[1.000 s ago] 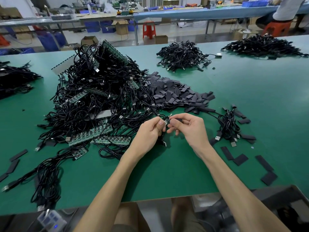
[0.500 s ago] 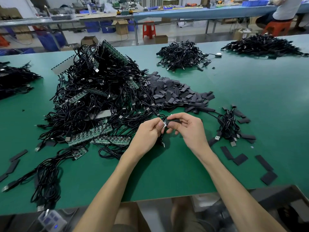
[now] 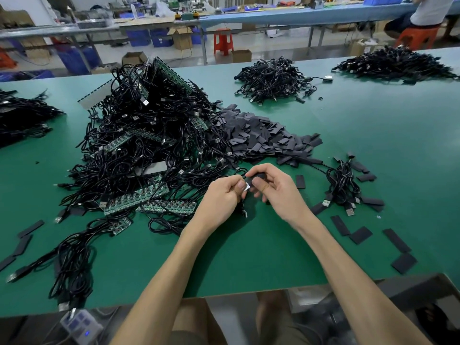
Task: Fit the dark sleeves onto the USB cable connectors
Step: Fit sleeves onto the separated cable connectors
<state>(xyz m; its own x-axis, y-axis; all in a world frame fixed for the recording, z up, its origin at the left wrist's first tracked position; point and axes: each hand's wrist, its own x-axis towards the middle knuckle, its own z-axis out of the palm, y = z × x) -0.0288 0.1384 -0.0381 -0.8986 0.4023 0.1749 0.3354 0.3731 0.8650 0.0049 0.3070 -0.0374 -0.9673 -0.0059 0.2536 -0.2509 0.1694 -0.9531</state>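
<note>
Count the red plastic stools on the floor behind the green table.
2. One stool stands mid-aisle between the far benches; the other stool is at the top right, with a person sitting on it. Others may be hidden behind benches.

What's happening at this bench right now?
A person is sleeving USB cables at a green table. The left hand pinches a metal connector, while the right hand holds a dark sleeve at its tip; the sleeve looks not fully on yet. A large tangle of cables and a heap of loose sleeves lie behind the hands.
</note>
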